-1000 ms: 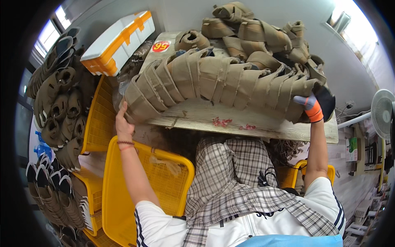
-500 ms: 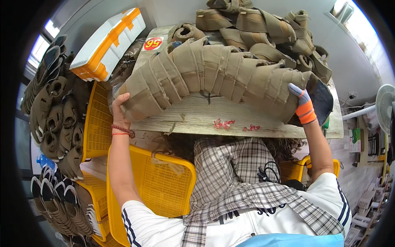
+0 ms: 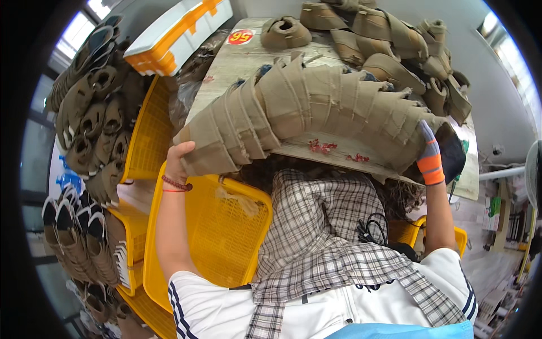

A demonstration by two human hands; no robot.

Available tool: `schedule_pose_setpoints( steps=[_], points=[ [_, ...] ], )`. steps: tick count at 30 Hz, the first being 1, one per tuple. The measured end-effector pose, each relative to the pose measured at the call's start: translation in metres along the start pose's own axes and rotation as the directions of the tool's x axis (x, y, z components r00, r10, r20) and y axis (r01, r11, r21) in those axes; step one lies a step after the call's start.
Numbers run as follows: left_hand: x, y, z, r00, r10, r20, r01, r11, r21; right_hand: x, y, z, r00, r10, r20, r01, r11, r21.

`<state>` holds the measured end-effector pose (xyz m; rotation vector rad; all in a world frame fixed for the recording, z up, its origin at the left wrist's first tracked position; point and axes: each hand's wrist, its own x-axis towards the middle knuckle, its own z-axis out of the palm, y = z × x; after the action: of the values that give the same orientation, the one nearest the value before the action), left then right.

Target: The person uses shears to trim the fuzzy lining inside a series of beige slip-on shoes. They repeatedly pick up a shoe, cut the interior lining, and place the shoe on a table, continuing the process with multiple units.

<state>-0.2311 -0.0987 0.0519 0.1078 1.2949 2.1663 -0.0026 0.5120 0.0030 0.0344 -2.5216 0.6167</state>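
Note:
A long, curved stack of nested tan canvas shoe uppers (image 3: 333, 101) stretches between my hands over the front of the work table (image 3: 237, 73). My bare left hand (image 3: 179, 157), with beaded and red bracelets at the wrist, grips the stack's left end, which reaches past the table edge above a yellow basket (image 3: 212, 226). My right hand (image 3: 431, 161), in a grey and orange glove, clasps the right end beside a dark lining; some of its fingers are hidden behind the stack. A single shoe upper (image 3: 285, 33) sits near the table's far edge.
More shoe uppers (image 3: 389, 39) lie piled at the back right. Stacked uppers (image 3: 93, 124) and another yellow basket (image 3: 148, 135) stand on the left, near a white foam box (image 3: 186, 34) with orange tape. Red scraps (image 3: 322, 147) lie on the table. A white fan (image 3: 532, 175) is at far right.
The stack has come nearer to me, and its left end has swung down off the table edge over the yellow basket. Both hands keep hold. The view has shifted slightly.

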Motion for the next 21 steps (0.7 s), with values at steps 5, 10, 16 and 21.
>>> schedule_pose_setpoints(
  steps=[5,10,16,21],
  points=[
    [-0.004,-0.013,-0.014,1.0,0.024,0.0,-0.023,0.993,-0.119,0.015,-0.036,0.005,0.915,0.364,0.174,-0.375,0.607,0.701],
    [-0.008,-0.007,0.019,0.999,0.038,-0.015,-0.039,0.999,-0.036,0.034,-0.06,0.012,0.756,0.541,0.369,-0.549,0.215,0.808],
    [0.025,-0.01,0.051,0.995,0.049,0.088,-0.039,0.993,-0.109,0.02,0.008,0.022,0.978,-0.192,0.085,0.173,0.966,0.193],
    [0.001,-0.008,0.05,0.974,0.104,0.201,-0.069,0.982,-0.175,0.017,0.019,0.015,0.996,0.041,0.077,-0.078,0.817,0.572]
  ],
)
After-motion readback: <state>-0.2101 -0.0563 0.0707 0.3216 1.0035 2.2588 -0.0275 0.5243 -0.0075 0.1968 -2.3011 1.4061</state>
